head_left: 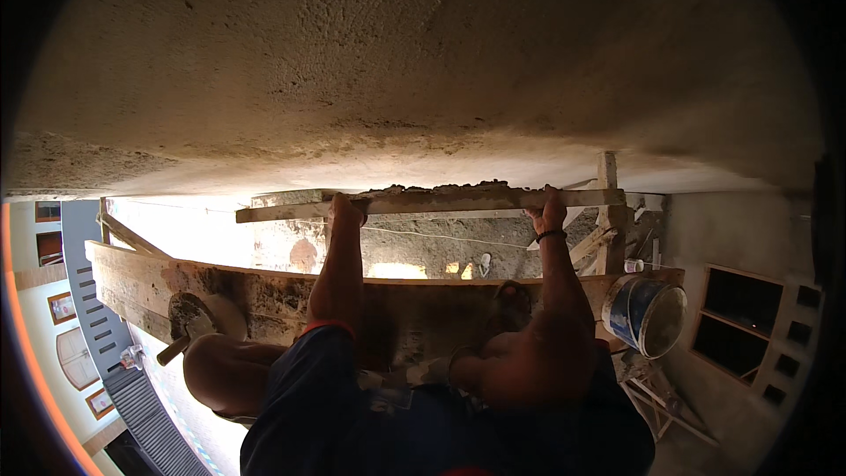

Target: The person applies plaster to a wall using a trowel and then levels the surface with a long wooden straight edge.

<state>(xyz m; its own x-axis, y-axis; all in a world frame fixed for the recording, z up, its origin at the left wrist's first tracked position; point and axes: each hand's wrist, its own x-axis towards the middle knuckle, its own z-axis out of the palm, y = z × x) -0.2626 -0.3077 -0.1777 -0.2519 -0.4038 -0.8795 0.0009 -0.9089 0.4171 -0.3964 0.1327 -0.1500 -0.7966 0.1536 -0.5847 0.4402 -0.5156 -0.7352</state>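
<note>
A long, pale straightedge (441, 204) lies across in front of me, along the rough plastered wall (397, 62). Clumps of wet mortar (458, 187) sit along its far edge. My left hand (345, 209) is closed around the bar left of its middle. Toward its right end, my right hand (549, 210) grips it too, with a dark band on the wrist. Both arms reach forward, and the fingers are partly hidden behind the bar.
Below me runs a wooden scaffold plank (264, 286). A trowel-like tool with a wooden handle (173, 351) rests on its left, beside my knee. A blue and white bucket (661, 317) stands at right, near a wooden post (608, 220). The ground lies lower.
</note>
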